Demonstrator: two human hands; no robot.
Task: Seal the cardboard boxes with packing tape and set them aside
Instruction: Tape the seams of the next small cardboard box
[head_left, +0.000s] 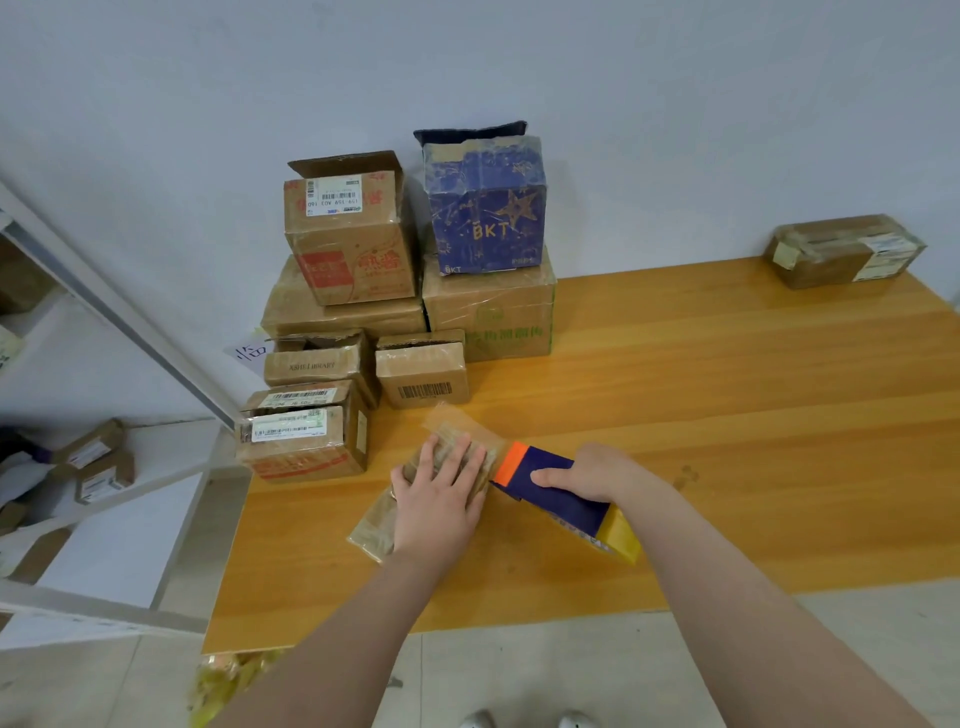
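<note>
Bare forearms reaching in, left hand pressing flat with straight fingers on small cardboard box near wooden table's front edge, right hand curled around blue tape dispenser touching the box's right side, stacked boxes behind.

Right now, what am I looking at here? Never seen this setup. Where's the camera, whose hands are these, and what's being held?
There is no machine here: these are a person's two bare hands. The single picture comes from a wide-angle camera worn on the person's head, looking forward and down, so the arms enter from the bottom. On the wooden table, the left hand presses flat on a small cardboard box. The right hand grips a blue, orange and yellow tape dispenser, which is set against that box's right end. Behind, to the left, stands a pile of boxes, with a blue box on top. One taped box sits alone at the far right corner.
</note>
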